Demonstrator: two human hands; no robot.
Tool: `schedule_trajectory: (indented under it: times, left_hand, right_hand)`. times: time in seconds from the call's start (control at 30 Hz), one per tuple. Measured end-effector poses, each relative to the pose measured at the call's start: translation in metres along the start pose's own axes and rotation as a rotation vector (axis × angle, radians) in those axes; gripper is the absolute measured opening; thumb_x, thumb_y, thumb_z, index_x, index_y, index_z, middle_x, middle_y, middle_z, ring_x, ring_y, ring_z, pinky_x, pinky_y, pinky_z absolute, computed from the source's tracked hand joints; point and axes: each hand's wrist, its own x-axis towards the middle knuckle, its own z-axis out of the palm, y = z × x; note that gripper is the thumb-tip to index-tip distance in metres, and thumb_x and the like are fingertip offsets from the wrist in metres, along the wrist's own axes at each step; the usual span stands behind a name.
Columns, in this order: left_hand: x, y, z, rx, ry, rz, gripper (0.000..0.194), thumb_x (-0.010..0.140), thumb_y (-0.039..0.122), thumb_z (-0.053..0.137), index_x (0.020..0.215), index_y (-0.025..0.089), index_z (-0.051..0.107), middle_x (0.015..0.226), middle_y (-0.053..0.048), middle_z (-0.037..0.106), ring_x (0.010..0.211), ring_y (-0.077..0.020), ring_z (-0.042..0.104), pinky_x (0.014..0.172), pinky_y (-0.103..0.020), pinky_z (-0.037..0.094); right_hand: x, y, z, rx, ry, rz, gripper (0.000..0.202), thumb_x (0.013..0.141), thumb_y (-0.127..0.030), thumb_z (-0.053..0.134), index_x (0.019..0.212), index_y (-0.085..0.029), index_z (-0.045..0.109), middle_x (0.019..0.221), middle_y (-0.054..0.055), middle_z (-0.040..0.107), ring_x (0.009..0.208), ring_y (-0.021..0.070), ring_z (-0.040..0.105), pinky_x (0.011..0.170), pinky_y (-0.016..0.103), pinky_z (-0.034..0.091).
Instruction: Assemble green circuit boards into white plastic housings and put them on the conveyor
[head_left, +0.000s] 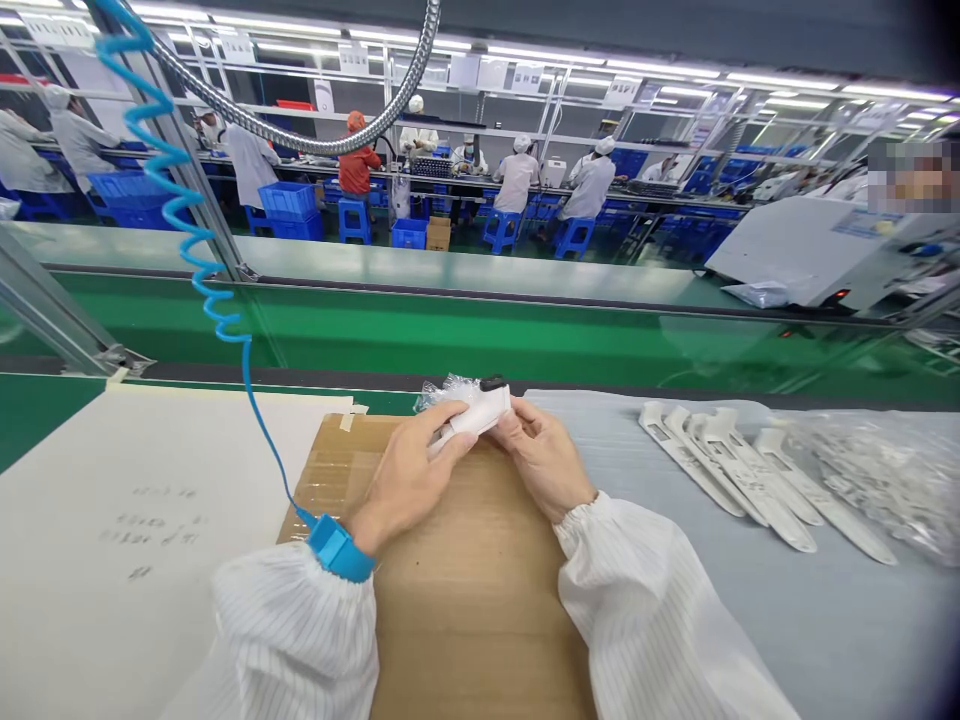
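Between my two hands is a white plastic part (486, 408) with a black piece (493, 383) at its upper end, held above a sheet of brown cardboard (480, 590). My left hand (411, 472) grips its left side, thumb in front and fingers behind. On the right, my right hand (546, 455) pinches the part's edge between thumb and fingers. Crumpled clear plastic (448, 391) shows just behind the part. A blue wrist strap (339, 548) with a coiled blue cord (180, 200) sits on my left wrist.
Several flat white plastic pieces (739, 470) lie at right on a grey-blue sheet (675, 610), beside a clear bag of small white parts (885, 470). White paper (150, 520) covers the left. Behind the table runs a green conveyor (420, 325); people sit at benches beyond.
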Motion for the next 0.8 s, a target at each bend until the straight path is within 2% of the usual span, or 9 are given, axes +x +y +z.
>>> schedule_trajectory:
  times: [0.13,0.23,0.3,0.33,0.4,0.47,0.57,0.67,0.8]
  left_hand:
    - [-0.007,0.014,0.018,0.292,-0.125,0.034,0.040,0.101,0.039,0.040,0.135,0.022,0.053,0.123,-0.011,0.067,0.105,-0.0282,0.067,0.086,-0.038,0.051]
    - [-0.009,0.025,0.027,0.538,-0.300,0.009,0.047,0.099,0.047,0.040,0.131,0.016,0.055,0.106,-0.015,0.072,0.088,-0.0347,0.070,0.070,-0.040,0.050]
    - [-0.009,0.028,0.028,0.624,-0.353,0.029,0.050,0.100,0.050,0.037,0.128,0.015,0.056,0.100,-0.016,0.073,0.084,-0.0365,0.070,0.068,-0.041,0.049]
    - [-0.008,0.027,0.026,0.645,-0.351,0.021,0.050,0.100,0.051,0.035,0.127,0.015,0.056,0.097,-0.015,0.073,0.083,-0.0366,0.070,0.068,-0.041,0.049]
    - [-0.007,0.021,0.021,0.655,-0.283,-0.035,0.049,0.101,0.051,0.033,0.126,0.017,0.058,0.097,-0.014,0.073,0.084,-0.0360,0.070,0.068,-0.042,0.049]
    - [-0.006,0.013,0.014,0.606,-0.106,-0.072,0.045,0.101,0.050,0.034,0.127,0.020,0.057,0.105,-0.013,0.072,0.094,-0.0344,0.069,0.074,-0.042,0.051]
    - [-0.007,0.005,0.008,0.448,0.173,0.058,0.046,0.098,0.048,0.047,0.138,0.024,0.046,0.131,-0.009,0.063,0.119,-0.0280,0.060,0.093,-0.041,0.049]
    - [-0.008,0.005,0.013,0.405,0.211,0.208,0.041,0.100,0.044,0.046,0.135,0.024,0.049,0.136,-0.007,0.060,0.123,-0.0241,0.057,0.102,-0.039,0.045]
    - [-0.006,0.010,0.022,0.451,0.230,0.284,0.036,0.102,0.039,0.038,0.128,0.019,0.055,0.130,-0.010,0.064,0.119,-0.0248,0.060,0.100,-0.038,0.047]
  right_hand:
    - [-0.004,-0.003,0.016,0.340,0.080,0.168,0.047,0.080,-0.071,0.061,0.086,-0.025,0.066,0.084,0.004,0.068,0.099,0.0255,0.064,0.095,0.043,0.050]
    - [-0.005,-0.003,0.015,0.469,0.177,0.242,0.045,0.084,-0.066,0.056,0.067,-0.025,0.055,0.048,-0.003,0.041,0.059,0.0188,0.054,0.076,0.039,0.053]
    - [-0.005,-0.006,0.010,0.546,0.200,0.276,0.047,0.086,-0.063,0.054,0.060,-0.024,0.051,0.043,-0.005,0.028,0.049,0.0153,0.042,0.066,0.035,0.051]
    - [-0.004,-0.008,0.008,0.575,0.180,0.294,0.047,0.087,-0.061,0.054,0.061,-0.023,0.052,0.044,-0.005,0.031,0.050,0.0146,0.043,0.064,0.033,0.050]
    - [-0.005,-0.012,0.008,0.580,0.088,0.300,0.042,0.089,-0.059,0.056,0.071,-0.021,0.060,0.056,-0.002,0.048,0.061,0.0147,0.053,0.070,0.031,0.051]
    - [-0.007,-0.014,0.014,0.520,-0.022,0.251,0.035,0.090,-0.056,0.060,0.086,-0.021,0.066,0.080,0.001,0.063,0.082,0.0167,0.061,0.082,0.031,0.052]
    - [-0.012,-0.008,0.027,0.414,-0.126,0.184,0.030,0.088,-0.051,0.066,0.100,-0.023,0.067,0.104,0.004,0.067,0.106,0.0211,0.060,0.095,0.036,0.050]
    - [-0.017,0.003,0.038,0.389,-0.082,0.188,0.023,0.082,-0.043,0.073,0.092,-0.024,0.068,0.098,0.005,0.068,0.112,0.0231,0.058,0.097,0.037,0.050]
    - [-0.018,0.007,0.038,0.406,0.013,0.181,0.022,0.073,-0.040,0.080,0.082,-0.024,0.068,0.089,0.005,0.067,0.112,0.0245,0.059,0.100,0.038,0.050]
